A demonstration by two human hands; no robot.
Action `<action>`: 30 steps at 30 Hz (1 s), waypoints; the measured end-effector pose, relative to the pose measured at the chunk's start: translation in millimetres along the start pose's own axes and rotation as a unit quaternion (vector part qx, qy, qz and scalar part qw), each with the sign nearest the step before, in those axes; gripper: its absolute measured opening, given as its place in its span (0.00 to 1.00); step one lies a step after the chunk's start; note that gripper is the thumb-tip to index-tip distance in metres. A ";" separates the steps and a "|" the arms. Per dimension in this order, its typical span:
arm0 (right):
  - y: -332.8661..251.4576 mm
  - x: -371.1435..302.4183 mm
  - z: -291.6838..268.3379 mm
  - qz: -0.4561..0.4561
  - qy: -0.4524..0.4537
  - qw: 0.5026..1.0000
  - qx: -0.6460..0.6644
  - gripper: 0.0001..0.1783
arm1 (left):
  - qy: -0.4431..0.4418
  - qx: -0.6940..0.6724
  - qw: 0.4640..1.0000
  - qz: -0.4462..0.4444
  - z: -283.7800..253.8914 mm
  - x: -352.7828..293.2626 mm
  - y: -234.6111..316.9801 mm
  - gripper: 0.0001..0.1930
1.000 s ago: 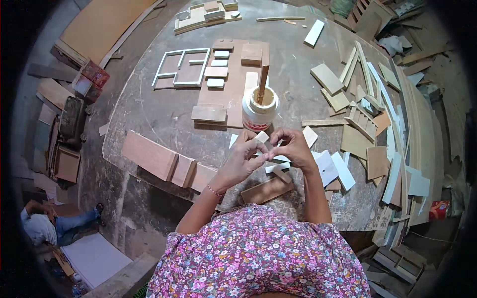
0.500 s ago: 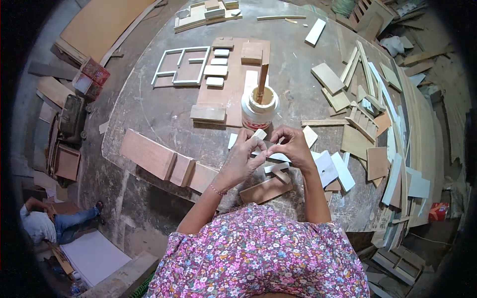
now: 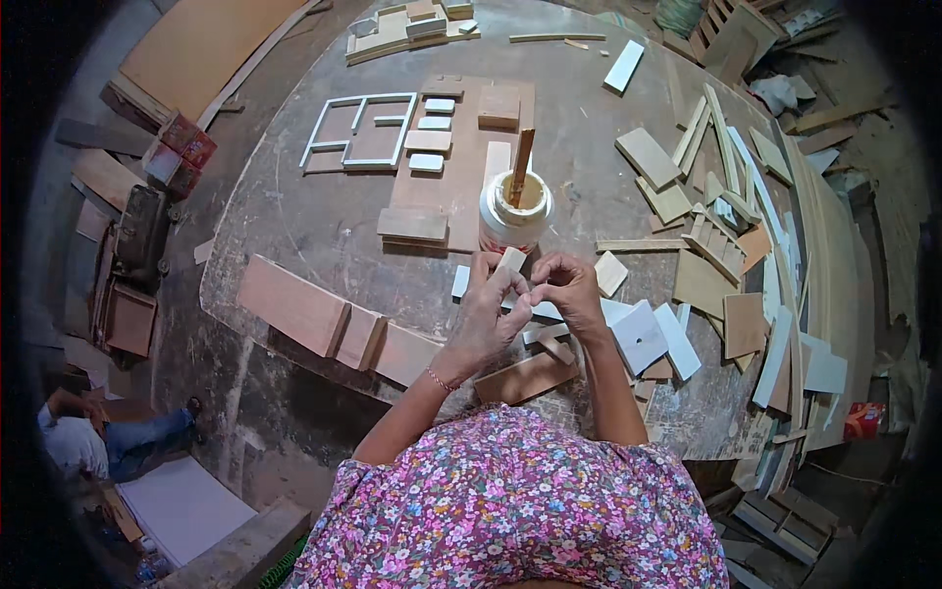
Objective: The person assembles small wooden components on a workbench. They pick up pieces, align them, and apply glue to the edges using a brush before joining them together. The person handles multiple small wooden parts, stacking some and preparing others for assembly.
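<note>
My left hand [image 3: 485, 316] is closed on a small pale wooden block [image 3: 511, 260], whose end sticks up past the fingers. Right beside it, my right hand [image 3: 573, 294] is pinched, its fingertips meeting the left thumb; whatever lies between them is too small to make out. Just beyond both hands stands a white plastic jar [image 3: 498, 228] with a brown wooden stick [image 3: 523, 162] leaning in it. Beneath the hands lie white strips and a brown wooden block [image 3: 525, 380]. A white square piece with a hole [image 3: 628, 344] rests right of my right wrist.
Beyond the jar, a brown board [image 3: 461, 206] carries small white-topped blocks, next to a white partitioned frame [image 3: 339, 157]. Long brown blocks [image 3: 294, 302] line the near left edge. Wood offcuts [image 3: 721, 245] pile up at right. Another person [image 3: 118, 437] sits at lower left.
The block in my left hand has turned slightly, so more of its length shows. Both hands stay together in nearly the same place, and the view has shifted a little.
</note>
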State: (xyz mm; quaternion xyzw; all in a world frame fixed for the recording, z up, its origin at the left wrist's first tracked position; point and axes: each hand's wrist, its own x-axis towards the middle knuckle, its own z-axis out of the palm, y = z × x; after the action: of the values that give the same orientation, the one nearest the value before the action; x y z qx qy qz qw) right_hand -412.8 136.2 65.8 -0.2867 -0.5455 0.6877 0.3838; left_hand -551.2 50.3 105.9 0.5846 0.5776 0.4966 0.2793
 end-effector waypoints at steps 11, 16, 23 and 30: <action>-3.8 -1.1 -5.9 0.000 0.032 0.997 0.069 0.11 | 0.043 -0.030 0.996 -0.070 -1.3 -3.0 -11.8 0.05; -4.9 -5.7 1.5 0.056 0.056 0.995 0.057 0.09 | 0.044 -0.067 0.994 -0.068 8.9 -2.7 -7.7 0.05; -25.1 -2.8 5.5 -0.012 0.069 0.995 -0.070 0.10 | 0.002 -0.034 0.999 -0.033 8.4 -0.2 -14.9 0.11; -62.5 59.6 11.4 -0.092 0.163 0.921 -0.341 0.20 | 0.044 -0.113 0.991 -0.054 6.3 10.4 -13.4 0.29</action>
State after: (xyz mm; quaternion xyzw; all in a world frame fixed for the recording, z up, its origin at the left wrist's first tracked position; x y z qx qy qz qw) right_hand -440.9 187.1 130.6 -0.4568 -0.7011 0.3652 0.4079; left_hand -552.4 64.1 94.3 0.4946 0.5605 0.5682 0.3441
